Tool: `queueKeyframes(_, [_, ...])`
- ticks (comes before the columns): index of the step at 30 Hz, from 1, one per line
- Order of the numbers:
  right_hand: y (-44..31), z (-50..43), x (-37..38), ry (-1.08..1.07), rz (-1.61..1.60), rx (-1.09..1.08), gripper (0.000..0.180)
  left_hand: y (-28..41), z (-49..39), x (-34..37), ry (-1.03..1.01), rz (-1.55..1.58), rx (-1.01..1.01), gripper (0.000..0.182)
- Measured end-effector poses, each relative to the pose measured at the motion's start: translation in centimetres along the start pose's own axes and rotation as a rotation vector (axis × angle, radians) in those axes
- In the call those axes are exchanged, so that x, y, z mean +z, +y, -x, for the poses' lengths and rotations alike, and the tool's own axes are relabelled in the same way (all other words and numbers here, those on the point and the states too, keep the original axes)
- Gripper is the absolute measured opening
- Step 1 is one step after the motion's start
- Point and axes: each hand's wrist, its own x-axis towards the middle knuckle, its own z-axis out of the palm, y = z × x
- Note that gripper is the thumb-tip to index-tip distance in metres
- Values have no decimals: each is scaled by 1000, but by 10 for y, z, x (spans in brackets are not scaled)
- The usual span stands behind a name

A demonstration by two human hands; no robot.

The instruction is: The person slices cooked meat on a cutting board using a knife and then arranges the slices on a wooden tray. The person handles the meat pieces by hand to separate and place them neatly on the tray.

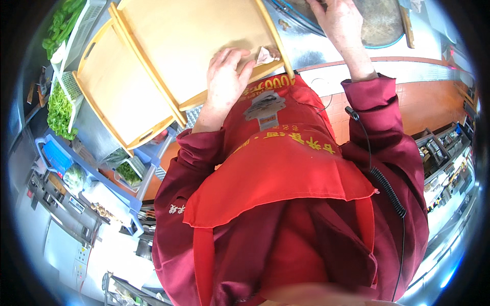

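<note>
My left hand (229, 76) is over the near edge of a pale wooden tray (199, 38), back upward, fingers apart and nothing visible in them. Beside its thumb, in the tray's near right corner, lies a small pale pink-and-white piece (267, 56), which looks like raw meat. My right hand (340, 21) reaches over a worn, stained cutting board (383, 23) with a blue rim. Its fingertips run up to the picture's top edge, and what they touch is hidden.
A second wooden tray (122, 80) with handle slots adjoins on the left. Beyond it stand white plastic baskets (78, 42) of leafy greens (61, 107). A blue cart (134, 204) is at lower left. A wooden handle (407, 26) lies right of the board on the steel counter (306, 49).
</note>
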Motion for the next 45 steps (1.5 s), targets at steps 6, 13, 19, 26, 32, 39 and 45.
queueKeyframes(6, [-14,28,-2,-234,-365,180,17,-2,-2,-17,83,164,-77,20])
queueKeyframes(13, [-57,94,42,-598,-653,462,29,-11,3,-9,-28,769,-351,23])
queueKeyframes(19, [-57,108,58,-477,-516,273,17,-13,6,3,-60,649,-420,25])
queueKeyframes(26, [-51,101,48,-406,-430,188,15,-6,7,1,-33,446,-362,24])
queueKeyframes(32, [-41,93,44,-395,-382,59,16,-1,-4,10,-65,352,-296,24])
queueKeyframes(39, [-39,86,53,-365,-326,-90,13,-5,8,3,-100,260,-361,23])
queueKeyframes(45, [-50,87,66,-418,-374,-149,17,0,17,0,-62,326,-387,25])
